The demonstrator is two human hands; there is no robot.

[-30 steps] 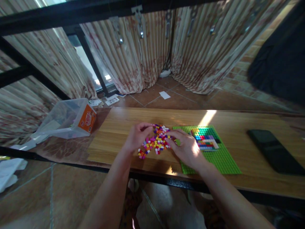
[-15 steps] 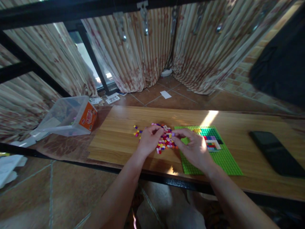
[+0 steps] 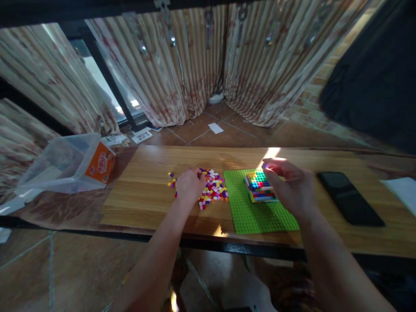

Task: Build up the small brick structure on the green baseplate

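Note:
My right hand (image 3: 292, 184) is raised over the far right of the green baseplate (image 3: 238, 216), pinching a small purple brick (image 3: 265, 165) between thumb and fingers. Below it a block of stacked bricks (image 3: 256, 186) in several colours stands on the plate; the hand covers part of its right side. At the left edge of a pile of loose coloured bricks (image 3: 214, 188) is my left hand (image 3: 191, 185), its fingers curled together. Whether anything sits in those fingers is hidden.
A few stray bricks (image 3: 170, 179) lie left of the pile. Right of the plate is a black phone (image 3: 349, 197), with white paper (image 3: 401, 190) beyond. A clear plastic box (image 3: 65, 160) with an orange label stands at the table's left end.
My right hand has moved from the pile to above the stacked bricks with the purple brick. My left hand stays by the pile. The view has turned to the right.

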